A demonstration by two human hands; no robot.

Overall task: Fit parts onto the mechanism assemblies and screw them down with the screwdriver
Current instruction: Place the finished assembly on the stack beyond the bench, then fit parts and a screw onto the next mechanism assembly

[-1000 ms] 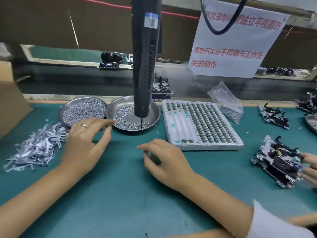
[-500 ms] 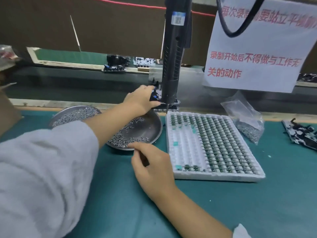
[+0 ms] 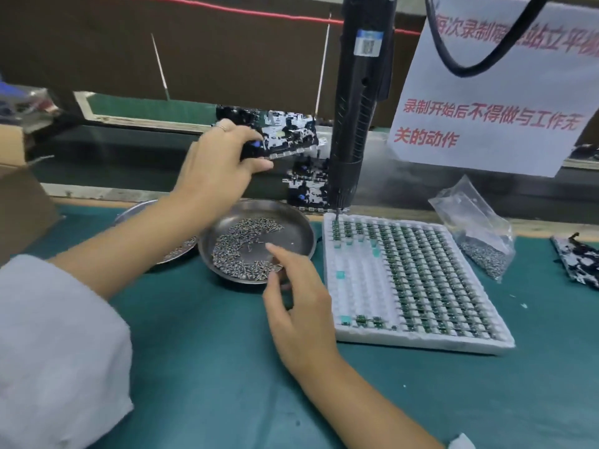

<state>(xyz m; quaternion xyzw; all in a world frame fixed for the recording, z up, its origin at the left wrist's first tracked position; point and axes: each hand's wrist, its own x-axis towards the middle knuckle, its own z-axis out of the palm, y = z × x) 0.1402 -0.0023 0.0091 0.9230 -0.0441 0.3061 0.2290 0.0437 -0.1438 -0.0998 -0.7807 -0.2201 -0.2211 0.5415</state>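
My left hand [image 3: 217, 163] grips a black and white mechanism assembly [image 3: 285, 137] and holds it in the air above the back of the bench. Below it a stack of similar assemblies [image 3: 308, 189] stands behind the dishes. My right hand [image 3: 298, 306] hovers at the near rim of a round metal dish [image 3: 301, 234] of small screws, fingers loosely bent and holding nothing. A black electric screwdriver [image 3: 359, 102] hangs upright, its bit just above the far left corner of a white tray [image 3: 421, 341] filled with small green parts.
A second metal dish [image 3: 136, 210] of screws lies partly hidden behind my left forearm. A clear plastic bag [image 3: 479, 228] of screws lies right of the tray. Another assembly [image 3: 580, 260] lies at the right edge. A paper notice [image 3: 492, 102] hangs behind.
My left hand has lifted an assembly off the stack at the back and drawn it up and to the left. My right hand has stayed near the screw dish.
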